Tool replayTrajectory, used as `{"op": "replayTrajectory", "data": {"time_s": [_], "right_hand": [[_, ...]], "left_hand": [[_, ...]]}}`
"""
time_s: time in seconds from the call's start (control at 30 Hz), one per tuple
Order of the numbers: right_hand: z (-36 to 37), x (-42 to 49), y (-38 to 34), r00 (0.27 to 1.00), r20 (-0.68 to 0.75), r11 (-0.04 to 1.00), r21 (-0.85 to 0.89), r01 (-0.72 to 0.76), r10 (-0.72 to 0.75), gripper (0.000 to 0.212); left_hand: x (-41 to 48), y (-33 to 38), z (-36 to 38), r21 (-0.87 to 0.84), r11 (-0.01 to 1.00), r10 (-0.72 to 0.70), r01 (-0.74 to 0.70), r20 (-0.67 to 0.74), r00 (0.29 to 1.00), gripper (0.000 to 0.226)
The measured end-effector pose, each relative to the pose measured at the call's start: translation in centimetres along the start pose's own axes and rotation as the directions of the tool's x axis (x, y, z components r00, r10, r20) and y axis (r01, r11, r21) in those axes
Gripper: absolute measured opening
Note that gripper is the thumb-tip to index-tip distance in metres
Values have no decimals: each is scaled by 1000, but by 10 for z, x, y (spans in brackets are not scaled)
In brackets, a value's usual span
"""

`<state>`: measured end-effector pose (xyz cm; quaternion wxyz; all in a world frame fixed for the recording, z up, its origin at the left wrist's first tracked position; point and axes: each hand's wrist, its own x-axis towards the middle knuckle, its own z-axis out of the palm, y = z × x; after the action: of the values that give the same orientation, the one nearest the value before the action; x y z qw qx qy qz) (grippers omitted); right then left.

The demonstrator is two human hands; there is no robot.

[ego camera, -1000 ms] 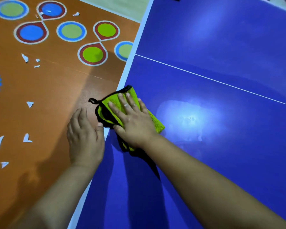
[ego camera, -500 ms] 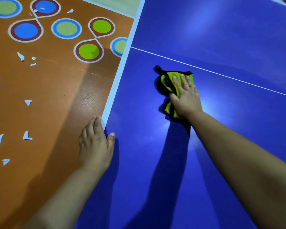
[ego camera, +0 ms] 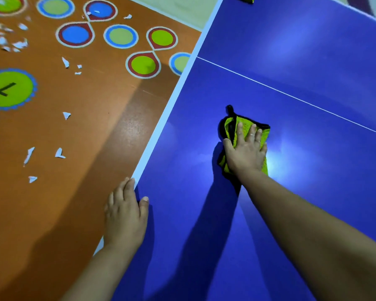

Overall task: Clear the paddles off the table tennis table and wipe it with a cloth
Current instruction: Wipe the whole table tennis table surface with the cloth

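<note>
Cloth [ego camera: 245, 123] has slid inward from the table [ego camera: 291, 51] edge under the flat right hand [ego camera: 245, 155] (left hand [ego camera: 125, 213] flat on edge).

Orange floor [ego camera: 52, 213] at my nine o'clock, painted green and blue circles [ego camera: 121, 36] toward eleven, small white scraps [ego camera: 59, 153] scattered across it
</note>
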<state>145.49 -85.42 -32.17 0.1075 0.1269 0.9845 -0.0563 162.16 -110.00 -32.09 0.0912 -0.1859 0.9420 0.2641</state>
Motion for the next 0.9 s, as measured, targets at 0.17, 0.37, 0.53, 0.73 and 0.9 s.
{"op": "replayTrajectory", "data": {"time_s": [0.17, 0.37, 0.53, 0.73, 0.9], "right_hand": [[1, 7, -61, 968, 76, 970, -21, 240, -238, 67], [21, -49, -114, 818, 154, 817, -89, 570, -554, 66], [43, -143, -122, 636, 239, 630, -110, 769, -734, 67], [62, -223, -90, 479, 302, 469, -109, 876, -824, 70], [53, -212, -68, 454, 313, 454, -74, 888, -834, 69]], "left_hand": [[-37, -24, -1, 55, 995, -82, 84, -30, 996, 51], [-85, -45, -8, 73, 983, -163, 168, -69, 984, 51], [-126, -51, -9, 53, 967, -241, 247, -101, 965, 52], [-159, -48, 0, 76, 954, -280, 289, -111, 953, 63], [-170, -37, 3, 126, 972, -188, 196, -77, 979, 75]]}}
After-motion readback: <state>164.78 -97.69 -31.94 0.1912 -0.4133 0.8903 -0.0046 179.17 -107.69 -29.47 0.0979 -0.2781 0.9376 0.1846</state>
